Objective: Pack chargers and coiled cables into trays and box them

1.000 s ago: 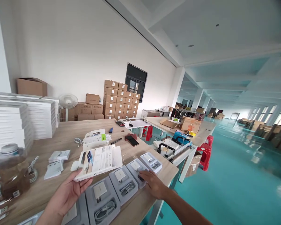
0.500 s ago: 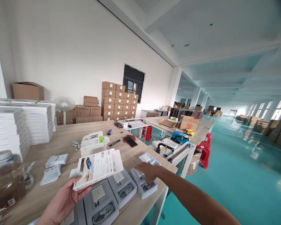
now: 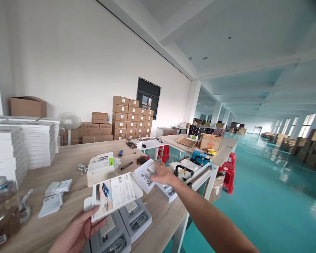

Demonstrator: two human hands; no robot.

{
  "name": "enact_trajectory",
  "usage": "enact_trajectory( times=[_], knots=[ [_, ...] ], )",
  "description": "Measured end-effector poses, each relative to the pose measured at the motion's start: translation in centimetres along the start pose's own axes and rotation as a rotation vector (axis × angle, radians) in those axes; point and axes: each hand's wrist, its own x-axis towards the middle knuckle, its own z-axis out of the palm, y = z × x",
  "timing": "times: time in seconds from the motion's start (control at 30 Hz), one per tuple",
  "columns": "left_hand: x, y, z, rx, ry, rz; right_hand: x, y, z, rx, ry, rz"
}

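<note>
My left hand (image 3: 81, 226) is closed on a white printed packaging box (image 3: 118, 193), which tilts with its open flaps toward the right. My right hand (image 3: 162, 173) grips a grey insert tray (image 3: 144, 177) by its right side, raised and tipped beside the box's open end. A coiled cable and a pale charger sit in that tray, the charger partly covered by my fingers. Below the box, filled trays (image 3: 137, 222) lie in a row on the table, and another tray (image 3: 169, 192) rests under my right forearm.
Stacks of white boxes (image 3: 39, 142) and a clear jar (image 3: 1, 214) stand at the left of the wooden table (image 3: 76, 154). Leaflets (image 3: 51, 203), a black marker (image 3: 126, 165) and an opened box (image 3: 101, 172) lie about. A clamp fixture (image 3: 185, 172) stands beyond the table's right edge.
My right hand has lifted a filled tray off the table and brought it left, toward the box's open end. The box in my left hand has shifted slightly right and down.
</note>
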Motion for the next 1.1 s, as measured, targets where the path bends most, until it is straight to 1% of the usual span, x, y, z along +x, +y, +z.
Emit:
enact_trajectory(
  times=[0.07,0.13,0.23,0.3,0.4,0.53,0.6,0.63,0.7,0.77,0.83,0.9,0.93,1.03,1.1],
  knots=[
    [-0.3,-0.1,0.5,-0.005,-0.027,0.015,-0.6,-1.7,1.5,-0.045,-0.022,0.048],
    [-0.5,-0.1,0.7,-0.014,-0.047,0.025,-1.1,-3.0,2.6,-0.079,-0.013,0.080],
    [-0.7,0.0,0.9,-0.027,-0.054,0.024,-1.3,-4.3,3.2,-0.101,0.008,0.110],
    [-0.8,0.0,0.9,-0.037,-0.055,0.032,-1.3,-5.0,3.3,-0.088,0.016,0.107],
    [-1.1,0.2,0.8,-0.067,-0.072,0.061,-1.6,-6.0,3.5,-0.015,-0.004,0.020],
    [-1.1,0.5,1.3,-0.144,-0.060,0.149,-3.1,-6.8,4.8,0.152,-0.091,-0.197],
    [-1.1,0.6,1.8,-0.205,-0.028,0.209,-4.1,-7.0,6.3,0.309,-0.072,-0.234],
    [-1.2,0.6,2.2,-0.231,-0.013,0.232,-4.6,-7.1,7.1,0.439,-0.073,-0.214],
    [-1.3,0.5,2.6,-0.253,-0.006,0.254,-5.5,-7.5,8.6,0.774,-0.132,-0.120],
    [-1.5,0.3,2.7,-0.234,-0.053,0.225,-6.1,-8.0,9.4,1.066,-0.187,-0.017],
    [-1.6,0.4,2.3,-0.213,-0.152,0.138,-6.3,-8.5,9.2,1.213,-0.170,0.028],
    [-1.9,0.9,1.8,-0.189,-0.215,0.082,-6.3,-8.6,8.1,1.243,-0.175,0.022],
    [-2.0,1.2,1.6,-0.162,-0.217,0.081,-6.3,-8.5,7.5,1.233,-0.215,0.007],
    [-2.3,2.2,1.7,0.040,-0.129,0.185,-6.7,-7.8,6.1,1.174,-0.364,-0.036],
    [-2.4,2.3,2.2,0.202,-0.086,0.265,-7.3,-7.2,6.1,1.154,-0.416,-0.049]
  ],
)
